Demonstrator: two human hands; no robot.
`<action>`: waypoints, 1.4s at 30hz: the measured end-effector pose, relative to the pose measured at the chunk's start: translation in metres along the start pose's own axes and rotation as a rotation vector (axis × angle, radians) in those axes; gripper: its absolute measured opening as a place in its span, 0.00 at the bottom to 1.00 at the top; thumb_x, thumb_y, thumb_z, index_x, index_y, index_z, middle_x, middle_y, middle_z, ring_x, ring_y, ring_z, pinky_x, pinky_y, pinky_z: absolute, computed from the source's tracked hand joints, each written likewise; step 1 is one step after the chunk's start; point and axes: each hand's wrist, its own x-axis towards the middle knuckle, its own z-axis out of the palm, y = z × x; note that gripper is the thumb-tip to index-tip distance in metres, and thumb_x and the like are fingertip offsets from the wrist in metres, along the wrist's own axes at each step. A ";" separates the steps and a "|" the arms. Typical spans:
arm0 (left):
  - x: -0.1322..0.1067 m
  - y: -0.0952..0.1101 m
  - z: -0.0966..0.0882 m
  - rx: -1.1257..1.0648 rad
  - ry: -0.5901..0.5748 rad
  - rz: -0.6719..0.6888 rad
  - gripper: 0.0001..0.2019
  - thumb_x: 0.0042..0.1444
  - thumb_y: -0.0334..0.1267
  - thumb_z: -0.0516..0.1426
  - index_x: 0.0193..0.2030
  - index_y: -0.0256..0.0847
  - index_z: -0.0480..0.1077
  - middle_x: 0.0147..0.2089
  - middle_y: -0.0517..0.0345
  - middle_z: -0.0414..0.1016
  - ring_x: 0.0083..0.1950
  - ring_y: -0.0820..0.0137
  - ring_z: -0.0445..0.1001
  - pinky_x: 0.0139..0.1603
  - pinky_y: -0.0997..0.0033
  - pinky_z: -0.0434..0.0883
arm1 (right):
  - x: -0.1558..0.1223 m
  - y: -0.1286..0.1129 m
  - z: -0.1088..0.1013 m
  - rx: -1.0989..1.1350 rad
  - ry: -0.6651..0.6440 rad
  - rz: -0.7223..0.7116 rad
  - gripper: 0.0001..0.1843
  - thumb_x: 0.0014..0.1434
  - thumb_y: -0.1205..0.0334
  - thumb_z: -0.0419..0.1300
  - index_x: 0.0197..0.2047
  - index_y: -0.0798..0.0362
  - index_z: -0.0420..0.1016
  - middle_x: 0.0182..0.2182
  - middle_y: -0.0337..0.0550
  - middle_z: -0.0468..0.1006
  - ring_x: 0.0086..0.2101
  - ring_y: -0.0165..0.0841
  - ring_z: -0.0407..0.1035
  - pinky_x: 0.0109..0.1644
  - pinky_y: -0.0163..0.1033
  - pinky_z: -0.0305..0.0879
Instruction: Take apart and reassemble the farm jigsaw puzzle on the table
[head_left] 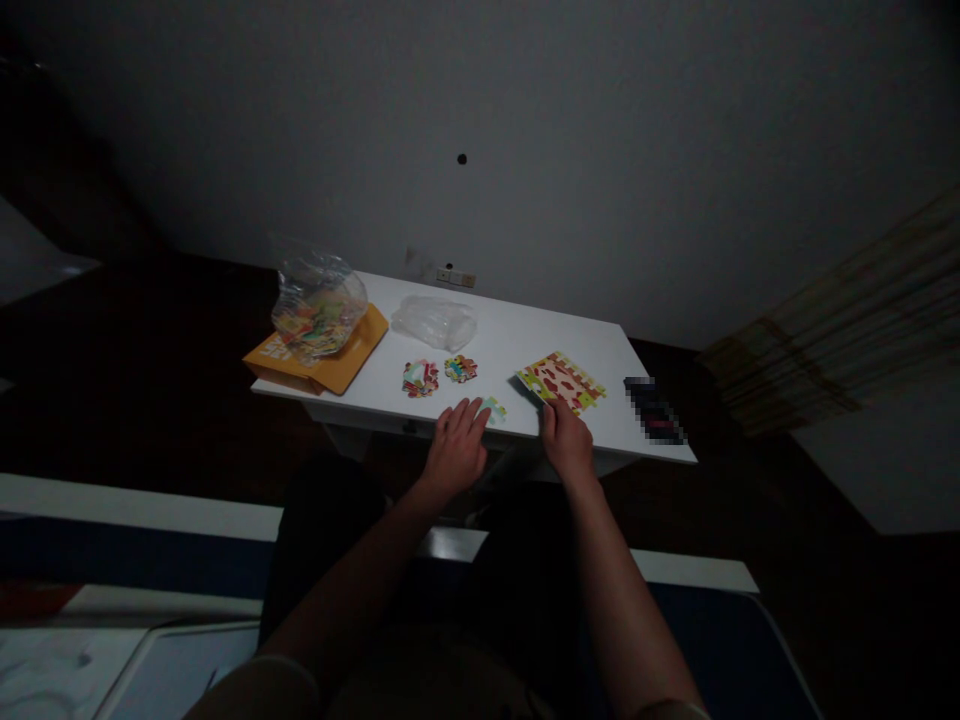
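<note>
My left hand [456,445] lies flat on the front edge of a small white table [517,345], fingers stretched out, their tips touching a small pale green puzzle piece [493,408]. My right hand [566,440] grips the near corner of a partly built puzzle panel [561,381] coloured red, yellow and green. Two small clumps of joined puzzle pieces [421,378] [460,368] lie just beyond my left hand.
At the table's left end an orange box [341,365] carries a clear plastic bag of puzzle pieces [318,305]. An empty crumpled clear bag [435,321] lies behind the clumps. A dark blurred object [655,409] sits at the right edge. A wall rises behind; the surroundings are dim.
</note>
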 end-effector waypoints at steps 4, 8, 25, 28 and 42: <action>-0.004 -0.007 0.001 0.003 -0.047 0.028 0.41 0.65 0.31 0.59 0.85 0.48 0.59 0.86 0.46 0.59 0.87 0.49 0.57 0.86 0.38 0.56 | 0.011 -0.003 0.001 -0.032 0.031 0.109 0.26 0.80 0.51 0.48 0.59 0.54 0.83 0.46 0.57 0.88 0.41 0.45 0.79 0.46 0.45 0.67; -0.005 -0.007 0.002 -0.004 -0.055 0.026 0.42 0.65 0.32 0.60 0.86 0.49 0.57 0.87 0.46 0.59 0.87 0.48 0.56 0.86 0.38 0.54 | 0.017 -0.007 0.003 -0.011 0.076 0.127 0.28 0.79 0.50 0.45 0.55 0.55 0.84 0.46 0.59 0.87 0.42 0.47 0.77 0.47 0.47 0.68; -0.010 -0.012 0.012 0.036 -0.021 0.080 0.39 0.68 0.34 0.58 0.84 0.43 0.56 0.87 0.47 0.56 0.87 0.49 0.55 0.87 0.40 0.53 | 0.003 -0.008 0.023 -0.121 0.209 0.202 0.20 0.81 0.57 0.48 0.56 0.55 0.80 0.43 0.55 0.84 0.37 0.43 0.72 0.41 0.44 0.53; -0.013 -0.009 0.009 0.043 -0.018 0.077 0.39 0.67 0.33 0.59 0.84 0.43 0.57 0.87 0.46 0.57 0.87 0.48 0.55 0.86 0.39 0.53 | 0.005 -0.013 0.023 -0.125 0.191 0.182 0.19 0.81 0.59 0.48 0.55 0.56 0.80 0.42 0.55 0.83 0.37 0.42 0.72 0.41 0.44 0.52; 0.118 0.001 -0.005 -0.227 0.039 0.092 0.25 0.68 0.30 0.60 0.71 0.40 0.72 0.72 0.40 0.76 0.75 0.52 0.72 0.79 0.45 0.67 | 0.003 -0.032 0.013 -0.136 0.127 0.139 0.17 0.80 0.57 0.55 0.60 0.55 0.80 0.49 0.55 0.86 0.48 0.46 0.77 0.49 0.44 0.59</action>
